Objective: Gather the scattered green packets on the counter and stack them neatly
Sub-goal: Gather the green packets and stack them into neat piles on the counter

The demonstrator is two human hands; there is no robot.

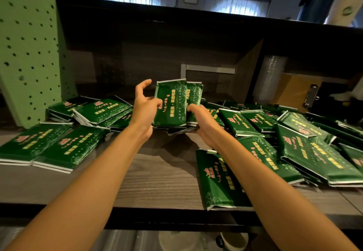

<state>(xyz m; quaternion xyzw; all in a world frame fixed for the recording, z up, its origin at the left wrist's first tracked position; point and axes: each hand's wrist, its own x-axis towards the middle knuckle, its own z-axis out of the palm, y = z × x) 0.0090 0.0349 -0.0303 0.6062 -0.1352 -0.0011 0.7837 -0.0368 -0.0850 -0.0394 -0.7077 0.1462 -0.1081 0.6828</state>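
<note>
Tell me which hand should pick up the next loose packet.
Left, probably. The right hand grips the bundle of packets from below, while the left hand only touches its edge, index finger lifted. The loose pile lies to the right, though, so it must reach across.

dark green packets (170, 103) with pale swirls, grey wood-grain counter (157, 182), green pegboard (25, 44)
</note>
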